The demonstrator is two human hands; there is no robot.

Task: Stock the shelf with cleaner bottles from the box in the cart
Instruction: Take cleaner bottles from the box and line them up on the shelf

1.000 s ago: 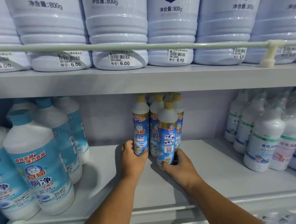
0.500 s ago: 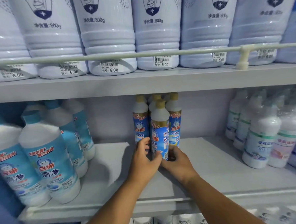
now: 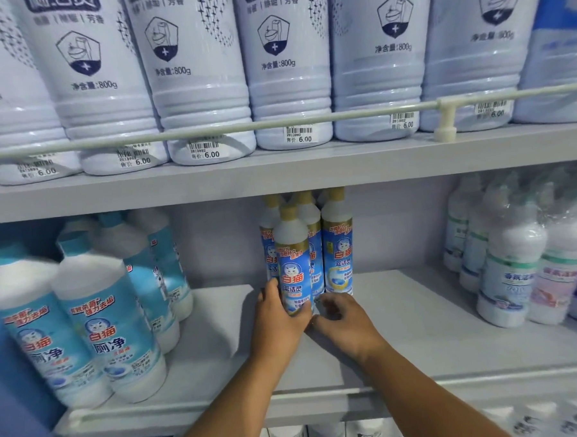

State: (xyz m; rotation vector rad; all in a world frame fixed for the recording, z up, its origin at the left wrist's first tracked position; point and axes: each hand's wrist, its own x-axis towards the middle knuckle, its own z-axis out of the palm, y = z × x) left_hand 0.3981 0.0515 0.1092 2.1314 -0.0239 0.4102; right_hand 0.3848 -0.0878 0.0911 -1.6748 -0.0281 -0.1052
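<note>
1. Middle shelf (image 3: pixel 435 311): a grey board with a white rail along its front edge; both bare forearms reach over that rail toward the centre.
2. Front cleaner bottle (image 3: pixel 293 268): slim, white-shouldered, gold cap, blue label with a cat's face; it stands upright on the middle shelf, touching the cluster behind it.
3. Left hand (image 3: pixel 277 322): fingers and thumb are wrapped around the lower part of the front cleaner bottle, clamped on it.
4. Right hand (image 3: pixel 344 322): blurred, with loosely curled fingers just beside the base of the bottles; whether it grips anything cannot be told.
5. Cluster of like bottles (image 3: pixel 337 249): upright, packed together at the back of the shelf.
6. Large teal-capped bottles (image 3: pixel 109 324): grouped at the left of the same shelf, well apart from the cluster.
7. Wrapped white bottles (image 3: pixel 514 273): at the right.
8. Upper shelf (image 3: pixel 278 172): a row of pale 800 g bottles (image 3: pixel 286 78) behind a rail, each priced 6.00.
</note>
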